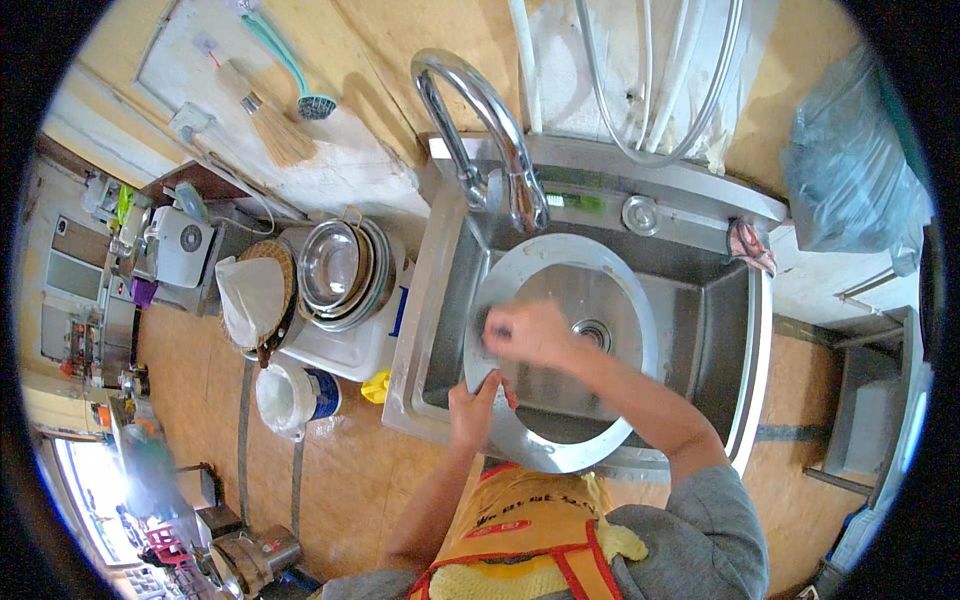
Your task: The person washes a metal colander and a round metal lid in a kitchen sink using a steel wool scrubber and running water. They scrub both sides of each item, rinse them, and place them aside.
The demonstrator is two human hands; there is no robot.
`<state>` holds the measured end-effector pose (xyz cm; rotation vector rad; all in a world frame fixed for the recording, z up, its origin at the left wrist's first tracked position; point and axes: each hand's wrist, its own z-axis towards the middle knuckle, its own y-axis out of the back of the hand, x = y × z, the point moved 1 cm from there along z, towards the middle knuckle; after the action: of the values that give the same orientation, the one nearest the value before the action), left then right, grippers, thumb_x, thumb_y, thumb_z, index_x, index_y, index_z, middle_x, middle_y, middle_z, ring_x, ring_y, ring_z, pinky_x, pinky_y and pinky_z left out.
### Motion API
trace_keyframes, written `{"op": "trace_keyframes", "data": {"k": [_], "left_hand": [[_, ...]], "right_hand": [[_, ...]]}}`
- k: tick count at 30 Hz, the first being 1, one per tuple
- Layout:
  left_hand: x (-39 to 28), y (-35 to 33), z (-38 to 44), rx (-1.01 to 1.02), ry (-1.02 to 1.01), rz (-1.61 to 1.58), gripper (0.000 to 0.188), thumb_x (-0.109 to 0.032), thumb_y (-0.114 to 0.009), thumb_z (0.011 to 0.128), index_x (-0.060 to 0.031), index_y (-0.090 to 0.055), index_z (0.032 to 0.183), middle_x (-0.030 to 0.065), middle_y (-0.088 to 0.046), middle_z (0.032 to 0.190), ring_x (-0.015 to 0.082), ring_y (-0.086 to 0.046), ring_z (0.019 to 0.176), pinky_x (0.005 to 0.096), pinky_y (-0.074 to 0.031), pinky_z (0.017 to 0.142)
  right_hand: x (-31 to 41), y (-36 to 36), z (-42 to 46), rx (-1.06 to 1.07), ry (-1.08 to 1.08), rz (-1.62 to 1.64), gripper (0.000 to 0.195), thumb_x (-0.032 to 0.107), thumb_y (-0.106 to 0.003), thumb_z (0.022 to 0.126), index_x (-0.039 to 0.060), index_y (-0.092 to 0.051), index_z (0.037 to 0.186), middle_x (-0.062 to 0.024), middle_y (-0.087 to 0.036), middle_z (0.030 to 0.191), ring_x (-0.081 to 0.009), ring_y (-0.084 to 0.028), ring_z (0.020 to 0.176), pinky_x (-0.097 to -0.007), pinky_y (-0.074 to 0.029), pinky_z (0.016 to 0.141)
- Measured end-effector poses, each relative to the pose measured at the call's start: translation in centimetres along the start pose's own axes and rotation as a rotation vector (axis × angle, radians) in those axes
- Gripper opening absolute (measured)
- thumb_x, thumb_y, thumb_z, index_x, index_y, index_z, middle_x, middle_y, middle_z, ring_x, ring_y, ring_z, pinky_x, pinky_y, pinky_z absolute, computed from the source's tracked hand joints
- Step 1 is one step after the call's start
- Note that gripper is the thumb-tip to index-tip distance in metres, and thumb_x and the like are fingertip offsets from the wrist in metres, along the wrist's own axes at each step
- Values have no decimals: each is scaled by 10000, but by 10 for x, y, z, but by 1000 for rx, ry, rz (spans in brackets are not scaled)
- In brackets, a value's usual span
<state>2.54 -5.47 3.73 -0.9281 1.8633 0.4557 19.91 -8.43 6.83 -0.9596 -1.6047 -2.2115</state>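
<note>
A wide metal ring (641,289) with an open centre stands over the stainless steel sink (690,330). My left hand (472,409) grips its lower left part, thumb on the upper face and fingers beneath. On the ring's left side lies my right hand (525,331), blurred and curled around a small dark thing, perhaps a scouring pad. Through the ring's opening the sink drain (592,335) shows. Above the ring's top left edge hangs the end of the chrome faucet (529,206).
A green brush (577,201), a round metal strainer (641,215) and a pink cloth (751,246) lie along the sink's back ledge. Stacked metal bowls (330,266) and a white bucket (289,396) stand left. A blue plastic bag (847,165) hangs at right.
</note>
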Motion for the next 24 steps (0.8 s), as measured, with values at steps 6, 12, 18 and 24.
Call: {"op": "trace_keyframes", "data": {"k": [6, 12, 18, 24], "left_hand": [[-8, -1, -2, -14, -54, 118, 155, -131, -537, 821, 11, -568, 767, 81, -579, 632, 157, -548, 511, 276, -449, 498], [-23, -7, -4, 52, 34, 70, 131, -107, -532, 811, 8, -575, 764, 72, -577, 624, 144, -554, 564, 251, -428, 514], [6, 10, 8, -25, -181, 251, 155, -121, -536, 813, 15, -572, 749, 73, -566, 601, 161, -565, 550, 273, -443, 499], [-19, -2, -2, -5, -17, 156, 150, -122, -547, 809, 21, -566, 765, 75, -562, 598, 170, -563, 521, 295, -466, 495]], "right_hand": [[15, 8, 1, 187, 103, 25, 156, 303, -565, 699, 150, -582, 728, -56, -586, 701, -255, -581, 638, -359, -461, 550], [-18, 21, 24, -55, -18, -6, 178, 320, -563, 699, 143, -578, 710, -79, -587, 690, -254, -585, 634, -385, -461, 530], [32, -7, -14, 69, 245, 31, 152, 300, -571, 706, 151, -586, 728, -73, -602, 713, -246, -591, 620, -352, -475, 512], [-42, 2, 19, -186, -85, -27, 195, 355, -527, 727, 168, -576, 755, -67, -602, 729, -252, -592, 645, -366, -479, 555]]}}
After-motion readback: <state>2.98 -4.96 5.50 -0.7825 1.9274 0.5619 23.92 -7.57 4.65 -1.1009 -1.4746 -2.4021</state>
